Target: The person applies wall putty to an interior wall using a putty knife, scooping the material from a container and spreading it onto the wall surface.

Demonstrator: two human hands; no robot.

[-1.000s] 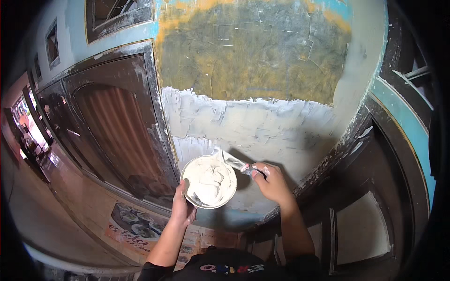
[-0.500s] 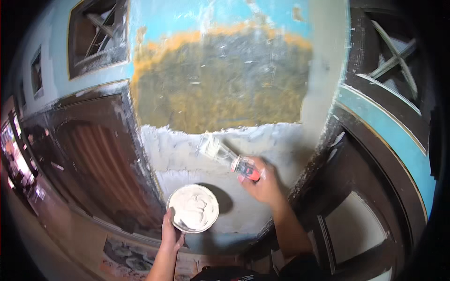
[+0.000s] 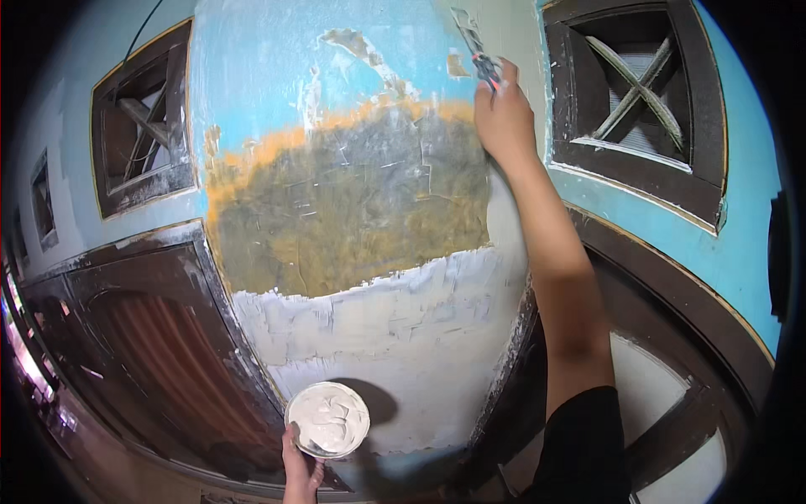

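Putty knife (image 3: pixel 475 46) against peeling blue wall (image 3: pixel 269 76)

Light: even and fairly bright on the wall (image 3: pixel 353 210), dimmer toward the lower left | Shadows: a soft dark shadow is cast right of the bowl (image 3: pixel 327 418) onto the plaster | Glare: a small overexposed streak at the far left rim | Distortion: straight frames are bent strongly outward; black vignette fills the corners | Focus: centre sharp, edges softened
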